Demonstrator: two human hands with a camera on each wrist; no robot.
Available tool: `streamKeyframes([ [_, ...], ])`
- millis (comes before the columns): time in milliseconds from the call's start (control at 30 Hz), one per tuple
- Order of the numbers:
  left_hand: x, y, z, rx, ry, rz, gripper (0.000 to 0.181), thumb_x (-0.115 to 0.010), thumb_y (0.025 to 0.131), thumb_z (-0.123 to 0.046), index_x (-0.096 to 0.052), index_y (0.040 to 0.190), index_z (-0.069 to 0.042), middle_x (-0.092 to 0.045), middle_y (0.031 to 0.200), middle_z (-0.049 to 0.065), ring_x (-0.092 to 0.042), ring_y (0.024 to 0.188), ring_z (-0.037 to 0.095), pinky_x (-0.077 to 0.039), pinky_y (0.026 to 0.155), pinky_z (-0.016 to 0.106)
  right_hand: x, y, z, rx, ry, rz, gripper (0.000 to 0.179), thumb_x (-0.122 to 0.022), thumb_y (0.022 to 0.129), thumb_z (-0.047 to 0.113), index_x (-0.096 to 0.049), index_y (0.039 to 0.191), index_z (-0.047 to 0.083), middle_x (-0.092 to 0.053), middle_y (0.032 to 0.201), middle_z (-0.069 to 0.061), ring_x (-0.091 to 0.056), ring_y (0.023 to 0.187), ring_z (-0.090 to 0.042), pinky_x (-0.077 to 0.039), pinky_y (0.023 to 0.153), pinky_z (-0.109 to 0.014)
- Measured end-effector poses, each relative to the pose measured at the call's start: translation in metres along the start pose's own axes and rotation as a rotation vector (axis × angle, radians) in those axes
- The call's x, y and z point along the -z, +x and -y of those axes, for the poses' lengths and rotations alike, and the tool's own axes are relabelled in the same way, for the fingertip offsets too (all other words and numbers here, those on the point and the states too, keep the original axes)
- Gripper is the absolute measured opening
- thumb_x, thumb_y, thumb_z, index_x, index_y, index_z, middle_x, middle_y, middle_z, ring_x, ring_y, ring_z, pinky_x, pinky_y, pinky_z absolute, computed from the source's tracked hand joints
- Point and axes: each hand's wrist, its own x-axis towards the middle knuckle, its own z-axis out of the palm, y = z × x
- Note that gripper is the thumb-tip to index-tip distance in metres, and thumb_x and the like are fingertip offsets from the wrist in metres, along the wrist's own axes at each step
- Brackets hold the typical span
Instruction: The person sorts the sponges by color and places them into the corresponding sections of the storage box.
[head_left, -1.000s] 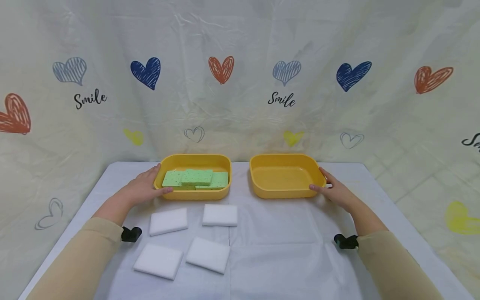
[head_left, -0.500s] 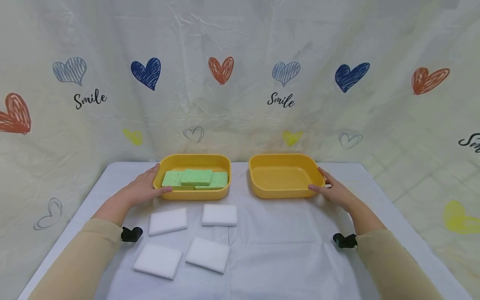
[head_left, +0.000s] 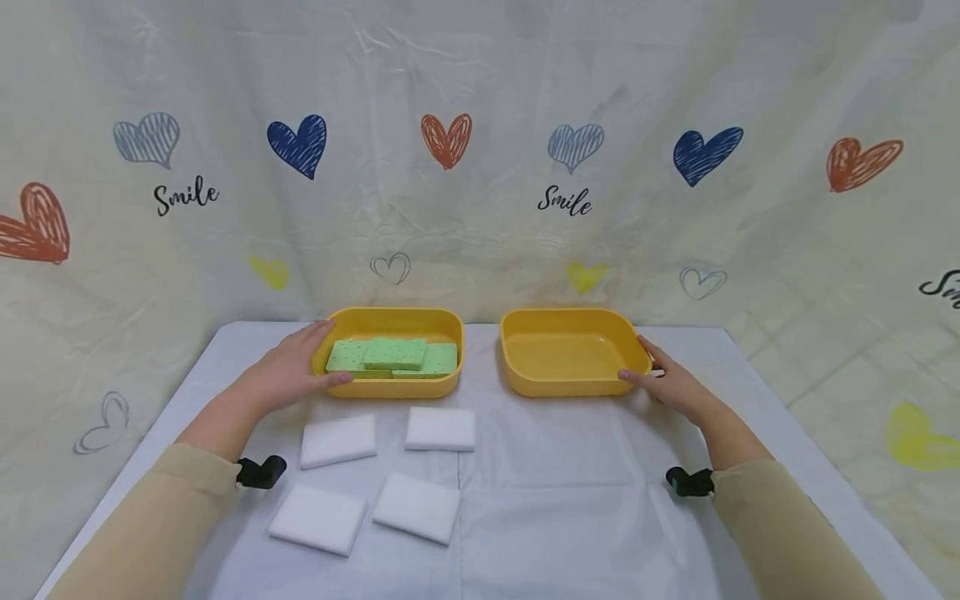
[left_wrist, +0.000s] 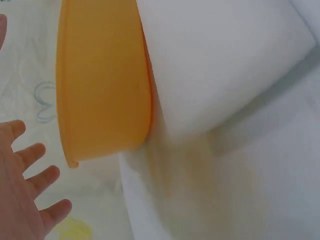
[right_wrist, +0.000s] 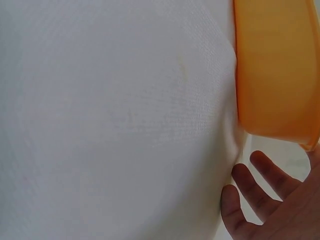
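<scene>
In the head view my left hand [head_left: 288, 371] is at the left end of a yellow tray [head_left: 390, 389] with green sponges [head_left: 395, 354] in it. Its fingers are spread, and the left wrist view shows them apart from that tray's wall [left_wrist: 105, 80]. At the right end of a second yellow tray [head_left: 566, 387] is my right hand [head_left: 671, 387], thumb by the front rim and index finger by the side. The right wrist view has several fairly straight fingers [right_wrist: 270, 172] of it below the tray, with the rim meeting the hand at the frame's edge.
Several white sponge pads [head_left: 416, 508] lie on the white-covered table [head_left: 570, 517], in front of the left tray. Behind both trays hangs a pale curtain [head_left: 495, 233] printed with hearts and "Smile". A black wrist mount [head_left: 690, 482] sits on each arm.
My left hand has shifted slightly right and up against the tray's left end, its fingers lifting. The right hand stays by its tray. The view has shifted a little.
</scene>
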Motion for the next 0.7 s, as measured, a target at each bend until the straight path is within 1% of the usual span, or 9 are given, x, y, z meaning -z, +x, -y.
streamKeyframes([
  [67,0.002,-0.004,-0.008,-0.029,0.004,-0.014,0.106,-0.066,0.085,-0.065,-0.014,0.16,-0.012,-0.016,0.163,0.018,-0.016,0.147,0.045,-0.02,0.113,0.067,0.0,0.0,0.0,0.002,0.0,0.0,0.108,-0.059,0.085,0.072,0.007,0.159,0.03,-0.022,0.15,-0.033,-0.033,0.127,-0.05,-0.03,0.106,-0.07],
  [233,0.004,-0.014,-0.03,-0.135,0.011,-0.066,0.099,-0.07,0.083,-0.063,-0.026,0.158,-0.017,-0.028,0.16,0.012,-0.026,0.144,0.042,-0.026,0.111,0.065,0.001,-0.001,-0.001,0.001,-0.001,-0.002,0.108,-0.059,0.084,0.073,0.008,0.159,0.031,-0.022,0.15,-0.033,-0.034,0.126,-0.05,-0.03,0.106,-0.07],
  [300,0.004,-0.018,-0.04,-0.184,0.026,-0.087,0.097,-0.068,0.082,-0.066,-0.03,0.157,-0.017,-0.034,0.157,0.011,-0.031,0.142,0.04,-0.029,0.11,0.064,0.001,-0.001,-0.001,-0.002,-0.002,-0.001,0.109,-0.059,0.083,0.074,0.008,0.159,0.031,-0.022,0.15,-0.033,-0.034,0.126,-0.05,-0.03,0.106,-0.07],
  [400,0.003,-0.024,-0.055,-0.244,0.043,-0.097,0.095,-0.065,0.081,-0.071,-0.035,0.155,-0.019,-0.04,0.154,0.009,-0.035,0.14,0.037,-0.03,0.111,0.061,0.0,0.0,-0.001,-0.007,0.0,0.0,0.11,-0.059,0.082,0.075,0.008,0.159,0.032,-0.022,0.15,-0.032,-0.034,0.126,-0.05,-0.03,0.105,-0.071],
  [533,-0.001,-0.03,-0.075,-0.32,0.06,-0.083,0.094,-0.059,0.079,-0.078,-0.042,0.152,-0.021,-0.047,0.149,0.006,-0.041,0.138,0.033,-0.032,0.112,0.056,-0.001,0.001,-0.002,-0.009,0.002,0.007,0.109,-0.059,0.084,0.073,0.008,0.159,0.032,-0.02,0.151,-0.033,-0.033,0.127,-0.05,-0.03,0.105,-0.071],
  [633,-0.007,-0.032,-0.088,-0.374,0.077,-0.064,0.09,-0.055,0.08,-0.08,-0.047,0.149,-0.023,-0.051,0.146,0.002,-0.044,0.136,0.029,-0.034,0.112,0.052,-0.001,0.001,-0.003,-0.011,0.002,0.007,0.108,-0.059,0.084,0.072,0.008,0.159,0.032,-0.02,0.151,-0.033,-0.033,0.127,-0.051,-0.03,0.105,-0.071],
  [700,-0.012,-0.032,-0.096,-0.397,0.093,-0.042,0.086,-0.055,0.081,-0.078,-0.049,0.147,-0.023,-0.051,0.146,0.0,-0.045,0.136,0.027,-0.034,0.112,0.051,0.0,0.002,-0.003,-0.012,0.003,0.006,0.108,-0.059,0.084,0.072,0.008,0.159,0.032,-0.02,0.152,-0.033,-0.033,0.127,-0.051,-0.03,0.105,-0.071],
])
